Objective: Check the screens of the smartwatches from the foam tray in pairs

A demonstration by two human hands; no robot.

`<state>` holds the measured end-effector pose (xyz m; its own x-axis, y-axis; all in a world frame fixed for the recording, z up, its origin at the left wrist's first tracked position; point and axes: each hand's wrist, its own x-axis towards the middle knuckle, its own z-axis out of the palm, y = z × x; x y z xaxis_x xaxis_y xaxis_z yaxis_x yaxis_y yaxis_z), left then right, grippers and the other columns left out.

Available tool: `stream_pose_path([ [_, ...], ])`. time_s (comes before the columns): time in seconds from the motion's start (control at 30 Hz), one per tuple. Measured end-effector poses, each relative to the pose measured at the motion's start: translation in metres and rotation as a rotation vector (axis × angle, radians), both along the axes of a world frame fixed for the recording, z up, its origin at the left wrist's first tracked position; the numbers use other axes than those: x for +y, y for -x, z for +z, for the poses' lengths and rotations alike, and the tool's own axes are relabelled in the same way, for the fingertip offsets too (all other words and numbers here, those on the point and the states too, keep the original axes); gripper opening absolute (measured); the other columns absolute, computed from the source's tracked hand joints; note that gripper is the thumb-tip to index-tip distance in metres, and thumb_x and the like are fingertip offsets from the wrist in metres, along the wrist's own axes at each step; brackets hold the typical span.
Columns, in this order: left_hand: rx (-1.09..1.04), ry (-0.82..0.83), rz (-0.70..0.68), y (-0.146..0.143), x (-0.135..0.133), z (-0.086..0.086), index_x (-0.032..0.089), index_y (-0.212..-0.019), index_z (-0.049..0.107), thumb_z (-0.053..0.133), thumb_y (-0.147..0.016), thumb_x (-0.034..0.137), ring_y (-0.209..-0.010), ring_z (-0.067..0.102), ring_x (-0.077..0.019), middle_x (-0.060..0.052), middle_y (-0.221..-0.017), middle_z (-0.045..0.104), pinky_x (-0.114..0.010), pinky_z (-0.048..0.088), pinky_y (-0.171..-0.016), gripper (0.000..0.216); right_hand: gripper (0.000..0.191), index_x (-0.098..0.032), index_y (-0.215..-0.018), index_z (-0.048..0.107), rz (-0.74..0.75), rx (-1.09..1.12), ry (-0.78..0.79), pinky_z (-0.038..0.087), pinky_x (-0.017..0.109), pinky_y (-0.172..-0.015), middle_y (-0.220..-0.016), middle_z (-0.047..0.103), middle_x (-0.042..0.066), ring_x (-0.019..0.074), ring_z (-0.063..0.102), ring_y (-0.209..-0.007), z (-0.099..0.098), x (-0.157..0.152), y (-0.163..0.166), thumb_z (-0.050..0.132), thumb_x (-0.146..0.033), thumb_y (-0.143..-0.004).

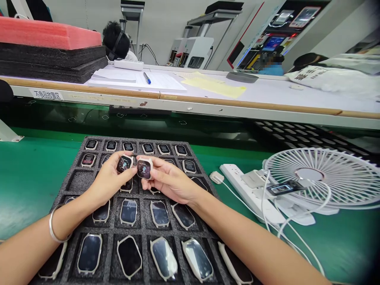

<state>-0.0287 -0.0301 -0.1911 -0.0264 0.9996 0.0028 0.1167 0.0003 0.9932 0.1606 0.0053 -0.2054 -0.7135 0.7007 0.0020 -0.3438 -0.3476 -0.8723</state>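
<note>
My left hand (111, 177) grips a smartwatch body (124, 163) without a strap, its screen lit, between thumb and fingers. Beside it, my right hand (169, 180) pinches a second smartwatch body (144, 169), also with a lit screen. The two watches are held side by side, facing me, over a dark grey foam tray (80, 181). Several more watch bodies sit in the tray's compartments. Those in the back row, such as one watch (147, 148), show lines of text, while front ones, such as another watch (90, 253), have dark screens. My hands cover some middle compartments.
On the right of the green bench stand a white power strip (252, 194), a white fan (326, 178) and loose cables. A raised shelf (190, 103) crosses behind, carrying red foam (50, 33), papers and a pen (147, 78). People are beyond it.
</note>
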Motion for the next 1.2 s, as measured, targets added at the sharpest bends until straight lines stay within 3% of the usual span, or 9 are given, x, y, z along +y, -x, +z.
stream_pose_path([
  [0.1, -0.164, 0.13, 0.009, -0.002, 0.0, 0.006, 0.016, -0.132, 0.051, 0.069, -0.078, 0.031, -0.061, 0.055, -0.0091, -0.003, -0.095, 0.065, -0.024, 0.045, -0.058, 0.059, 0.047, -0.02, -0.128, 0.058, -0.037, 0.003, 0.078, 0.05, 0.028, -0.071, -0.09, 0.072, 0.003, 0.0146, 0.068, -0.074, 0.003, 0.003, 0.0, 0.074, -0.033, -0.085],
  [0.23, -0.38, 0.215, 0.028, -0.001, 0.0, 0.01, 0.015, -0.137, 0.048, 0.061, -0.085, 0.029, -0.056, 0.059, -0.0106, 0.0, -0.075, 0.062, -0.022, 0.044, -0.053, 0.055, 0.044, -0.02, -0.121, 0.058, -0.121, -0.007, 0.133, 0.049, 0.03, -0.071, -0.106, 0.074, 0.009, 0.0156, 0.069, -0.071, 0.007, 0.007, -0.001, 0.073, -0.03, -0.082],
  [0.33, -0.435, 0.219, 0.01, 0.001, 0.001, 0.01, 0.015, -0.134, 0.051, 0.059, -0.087, 0.03, -0.052, 0.06, -0.0115, -0.001, -0.073, 0.063, -0.022, 0.044, -0.048, 0.05, 0.039, -0.02, -0.117, 0.059, -0.161, -0.022, 0.143, 0.048, 0.03, -0.07, -0.108, 0.074, 0.009, 0.0148, 0.068, -0.068, 0.006, 0.01, -0.002, 0.072, -0.028, -0.081],
  [0.63, -0.467, 0.182, -0.068, 0.004, 0.002, 0.007, 0.017, -0.118, 0.059, 0.062, -0.083, 0.034, -0.064, 0.072, -0.0184, -0.007, -0.097, 0.072, -0.032, 0.059, -0.065, 0.038, 0.037, -0.021, -0.113, 0.06, -0.224, -0.093, 0.012, 0.046, 0.029, -0.068, -0.102, 0.072, 0.005, 0.013, 0.066, -0.067, 0.004, 0.008, -0.001, 0.067, -0.018, -0.077],
  [0.87, -0.39, 0.168, -0.094, 0.003, 0.001, 0.005, 0.019, -0.113, 0.058, 0.068, -0.076, 0.025, -0.063, 0.073, -0.0163, -0.003, -0.096, 0.073, -0.031, 0.06, -0.068, 0.039, 0.042, -0.021, -0.115, 0.06, -0.201, -0.127, -0.077, 0.045, 0.028, -0.065, -0.097, 0.07, 0.002, 0.0112, 0.064, -0.063, 0.0, 0.006, -0.001, 0.062, -0.011, -0.074],
  [1.2, -0.345, 0.163, -0.126, 0.002, 0.0, 0.006, 0.018, -0.108, 0.056, 0.067, -0.072, 0.021, -0.062, 0.072, -0.0146, -0.002, -0.094, 0.073, -0.029, 0.06, -0.065, 0.037, 0.03, -0.021, -0.11, 0.061, -0.191, -0.125, -0.097, 0.048, 0.027, -0.062, -0.094, 0.07, 0.002, 0.0109, 0.065, -0.062, -0.004, 0.008, -0.002, 0.069, -0.02, -0.081],
])
